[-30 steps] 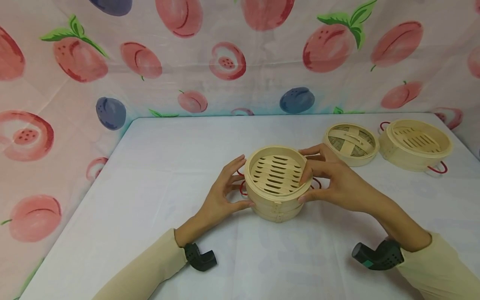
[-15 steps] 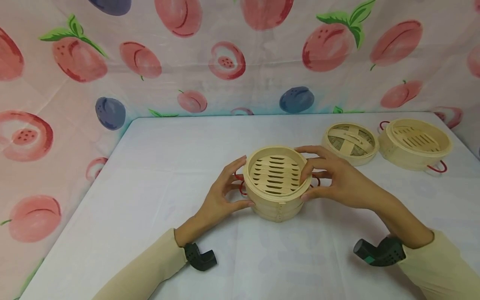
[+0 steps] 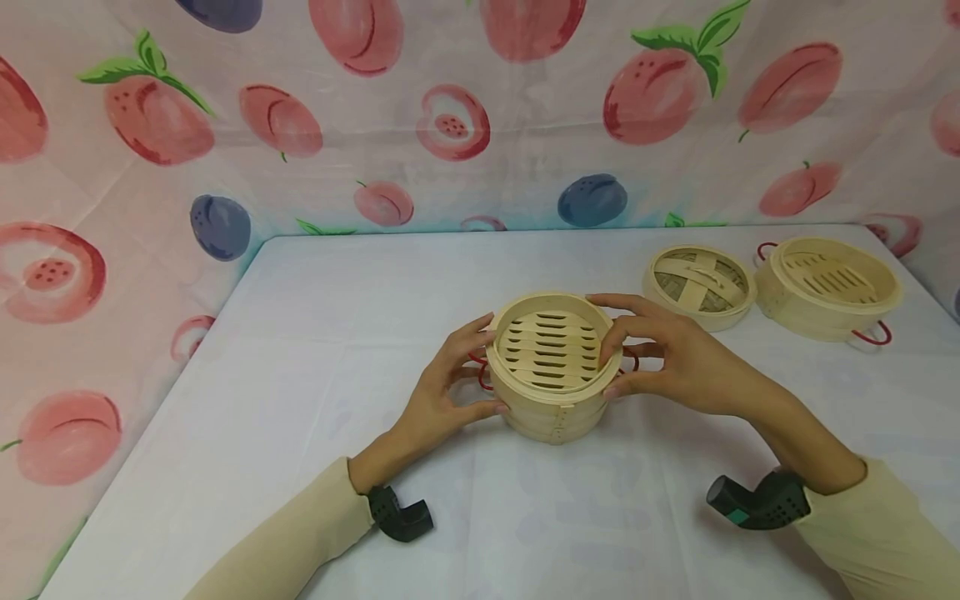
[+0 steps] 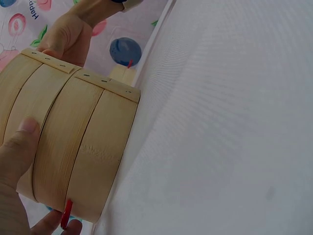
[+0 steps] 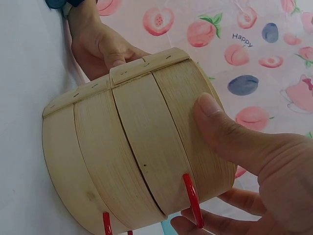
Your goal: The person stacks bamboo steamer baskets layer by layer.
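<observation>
And here both hands are on the steamer stack, two round tiers standing on the desk. The left hand clasps its left side, thumb along the near wall and fingers curving towards the back, while the right hand pinches the rim at its right, one finger dipping inside, thumb on the outer wall. It looks like a seating job: upper tier settling on lower tier. The play from here, I'd say, is steady left, gentle right: let the left fingers brace the stack, and have the right ones twist the top in small nudges until the stapled joints line up, for they sit nearly, not exactly, in line from the right wrist. Press evenly on both sides; a one-sided shove could cock the rim and jam it. Watch the red handles, too, poking out at the stack's sides: a loop caught in the seam would likely spoil the fit. And keep that inside finger light over the slotted base. The woven lid waits behind and right of the stack, with another basket farther right.
</observation>
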`<state>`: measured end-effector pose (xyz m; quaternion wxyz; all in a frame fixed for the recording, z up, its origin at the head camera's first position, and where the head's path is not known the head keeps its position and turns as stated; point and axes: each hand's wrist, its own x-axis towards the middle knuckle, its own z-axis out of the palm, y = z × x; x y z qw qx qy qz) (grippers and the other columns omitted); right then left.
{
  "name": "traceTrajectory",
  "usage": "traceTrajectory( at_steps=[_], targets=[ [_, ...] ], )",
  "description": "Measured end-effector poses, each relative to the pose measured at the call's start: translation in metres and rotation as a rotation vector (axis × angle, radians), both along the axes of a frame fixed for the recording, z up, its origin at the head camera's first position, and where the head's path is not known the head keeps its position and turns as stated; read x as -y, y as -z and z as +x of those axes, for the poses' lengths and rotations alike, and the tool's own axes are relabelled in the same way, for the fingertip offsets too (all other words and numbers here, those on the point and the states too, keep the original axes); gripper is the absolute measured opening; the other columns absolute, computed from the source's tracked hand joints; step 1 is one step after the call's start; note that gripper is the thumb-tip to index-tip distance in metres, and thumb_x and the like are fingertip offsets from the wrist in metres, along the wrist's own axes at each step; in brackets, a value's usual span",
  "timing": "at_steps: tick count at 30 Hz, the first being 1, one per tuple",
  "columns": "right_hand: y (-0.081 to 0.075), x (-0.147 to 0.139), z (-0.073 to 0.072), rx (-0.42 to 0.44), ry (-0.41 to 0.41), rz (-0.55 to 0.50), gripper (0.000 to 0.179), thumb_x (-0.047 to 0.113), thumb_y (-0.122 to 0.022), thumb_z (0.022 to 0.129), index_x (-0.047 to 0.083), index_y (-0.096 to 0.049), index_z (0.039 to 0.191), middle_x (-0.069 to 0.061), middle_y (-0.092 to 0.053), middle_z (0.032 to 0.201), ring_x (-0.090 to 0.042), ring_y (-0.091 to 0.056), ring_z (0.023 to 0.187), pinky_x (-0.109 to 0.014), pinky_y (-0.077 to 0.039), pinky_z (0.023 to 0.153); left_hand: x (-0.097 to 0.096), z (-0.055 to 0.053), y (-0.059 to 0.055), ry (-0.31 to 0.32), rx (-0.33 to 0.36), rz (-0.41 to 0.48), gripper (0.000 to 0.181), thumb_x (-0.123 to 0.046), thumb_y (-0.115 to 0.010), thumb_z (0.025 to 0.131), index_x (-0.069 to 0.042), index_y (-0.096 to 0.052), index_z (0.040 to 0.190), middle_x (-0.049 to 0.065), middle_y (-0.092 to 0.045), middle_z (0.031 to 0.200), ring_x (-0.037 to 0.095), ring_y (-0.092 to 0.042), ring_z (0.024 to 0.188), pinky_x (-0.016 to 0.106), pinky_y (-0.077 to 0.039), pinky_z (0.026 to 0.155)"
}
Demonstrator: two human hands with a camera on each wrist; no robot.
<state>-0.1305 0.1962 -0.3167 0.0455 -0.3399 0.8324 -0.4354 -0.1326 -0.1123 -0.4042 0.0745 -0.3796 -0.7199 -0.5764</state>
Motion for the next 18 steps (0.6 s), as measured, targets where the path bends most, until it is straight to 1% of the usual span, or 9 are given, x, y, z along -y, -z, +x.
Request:
traceTrajectory(
  at_steps=[2,4,6,7,10,14,17,18],
  targets=[
    [0.0,0.0,0.0,0.001,0.002,-0.001,0.027,0.017,-0.084,0.074,0.026,-0.064,0.089,-0.004,-0.037,0.146,-0.029,-0.04,0.126,-0.032,-0.053,0.08,0.0,0.0,-0.001,-0.004,-0.02,0.002,0.095,0.009,-0.084,0.064,-0.023,-0.041,0.142,0.016,-0.03,0.15,0.028,-0.042,0.126,0.048,-0.052,0.081],
    [-0.001,0.0,0.0,0.002,0.004,0.0,0.027,0.017,-0.084,0.074,0.026,-0.064,0.089,-0.004,-0.037,0.146,-0.028,-0.04,0.125,-0.033,-0.053,0.079,-0.001,0.002,-0.006,-0.003,-0.035,0.007,0.094,0.011,-0.083,0.063,-0.023,-0.043,0.14,0.02,-0.032,0.148,0.029,-0.039,0.13,0.05,-0.052,0.08],
    [-0.001,0.0,0.001,0.002,0.006,0.0,0.026,0.016,-0.083,0.074,0.025,-0.064,0.089,-0.005,-0.037,0.146,-0.028,-0.041,0.124,-0.032,-0.053,0.078,-0.002,0.006,-0.013,0.0,-0.04,0.012,0.091,0.013,-0.082,0.063,-0.02,-0.044,0.139,0.024,-0.033,0.145,0.028,-0.041,0.127,0.052,-0.051,0.08],
    [-0.001,0.001,0.001,0.002,0.006,-0.001,0.026,0.016,-0.083,0.074,0.025,-0.064,0.089,-0.005,-0.037,0.146,-0.027,-0.041,0.124,-0.031,-0.052,0.078,-0.003,0.008,-0.018,-0.001,-0.041,0.013,0.089,0.013,-0.082,0.064,-0.017,-0.044,0.138,0.024,-0.034,0.143,0.027,-0.043,0.126,0.052,-0.051,0.08],
    [-0.001,0.001,0.001,0.005,0.007,-0.003,0.027,0.015,-0.083,0.074,0.025,-0.064,0.089,-0.005,-0.038,0.145,-0.027,-0.041,0.124,-0.029,-0.052,0.078,-0.003,0.013,-0.028,-0.004,-0.039,0.01,0.086,0.015,-0.081,0.065,-0.014,-0.044,0.138,0.026,-0.035,0.141,0.026,-0.045,0.123,0.053,-0.05,0.082],
    [-0.001,0.001,0.001,0.004,0.007,0.0,0.027,0.016,-0.084,0.074,0.025,-0.064,0.09,-0.005,-0.038,0.145,-0.027,-0.04,0.125,-0.028,-0.051,0.078,-0.003,0.015,-0.031,-0.017,-0.037,-0.001,0.086,0.014,-0.081,0.065,-0.013,-0.044,0.137,0.026,-0.033,0.144,0.028,-0.043,0.126,0.053,-0.05,0.083],
    [0.0,0.001,0.0,0.0,0.007,0.003,0.027,0.017,-0.084,0.073,0.025,-0.064,0.09,-0.004,-0.038,0.145,-0.026,-0.04,0.127,-0.027,-0.051,0.078,-0.003,0.015,-0.03,-0.018,-0.046,-0.008,0.084,0.012,-0.082,0.065,-0.01,-0.043,0.137,0.024,-0.032,0.146,0.029,-0.038,0.13,0.052,-0.049,0.083],
    [0.0,0.0,0.0,-0.003,0.007,0.003,0.027,0.017,-0.084,0.073,0.025,-0.064,0.09,-0.004,-0.038,0.145,-0.026,-0.04,0.127,-0.027,-0.051,0.078,-0.003,0.013,-0.027,-0.019,-0.054,-0.011,0.083,0.011,-0.082,0.066,-0.008,-0.043,0.136,0.024,-0.032,0.146,0.029,-0.037,0.131,0.052,-0.049,0.084]
  ],
)
